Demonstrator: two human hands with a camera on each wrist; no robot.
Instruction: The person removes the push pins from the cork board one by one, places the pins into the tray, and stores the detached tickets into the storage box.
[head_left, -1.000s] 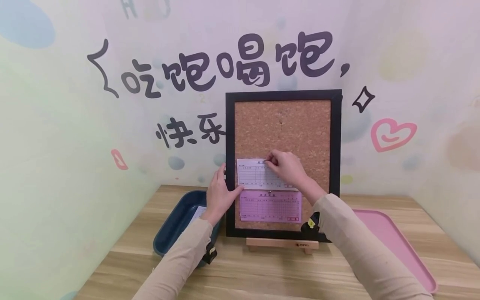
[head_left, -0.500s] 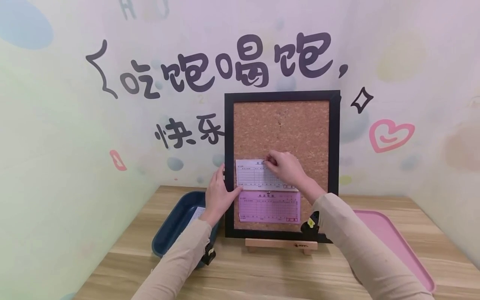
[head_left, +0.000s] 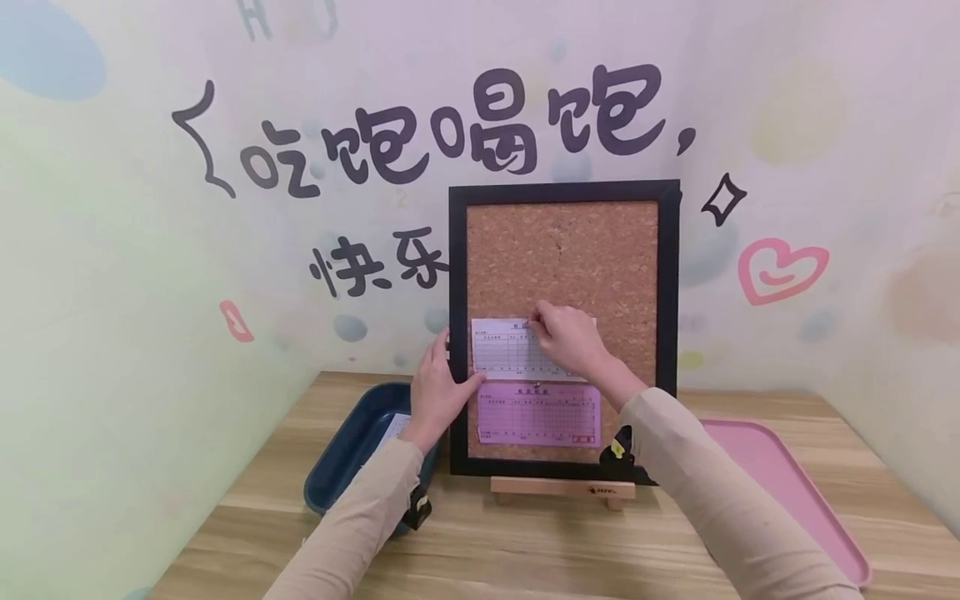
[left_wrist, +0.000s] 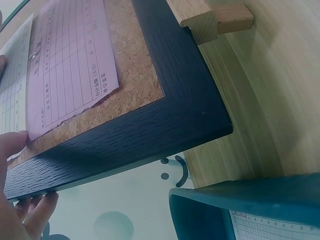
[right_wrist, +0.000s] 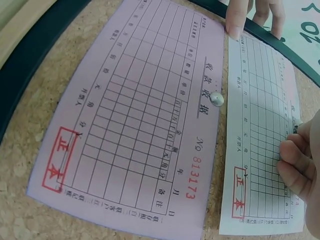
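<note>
A black-framed corkboard point(head_left: 562, 250) stands on a small wooden easel point(head_left: 562, 488). My left hand point(head_left: 442, 392) grips its left frame edge, fingers behind and thumb in front at the lower left corner of a white receipt point(head_left: 498, 350). My right hand point(head_left: 573, 337) is at the receipt's top edge, where its fingertips pinch a small thumbtack point(right_wrist: 297, 123), mostly hidden by the fingers. Just below, a pink receipt point(head_left: 540, 417) hangs on the cork, held at its top by a silvery thumbtack point(right_wrist: 216, 99).
To the left on the wooden table point(head_left: 495, 558) is a dark blue tray point(head_left: 322, 475) with white paper inside, partly behind my left forearm. A pink tray point(head_left: 780, 492) lies at the right, overlapped by my right sleeve. Behind the board rises a printed wall point(head_left: 300, 67).
My right hand has turned slightly at the white receipt's top edge, its knuckles now a little lower. The left hand keeps its grip on the frame, and both receipts stay in place.
</note>
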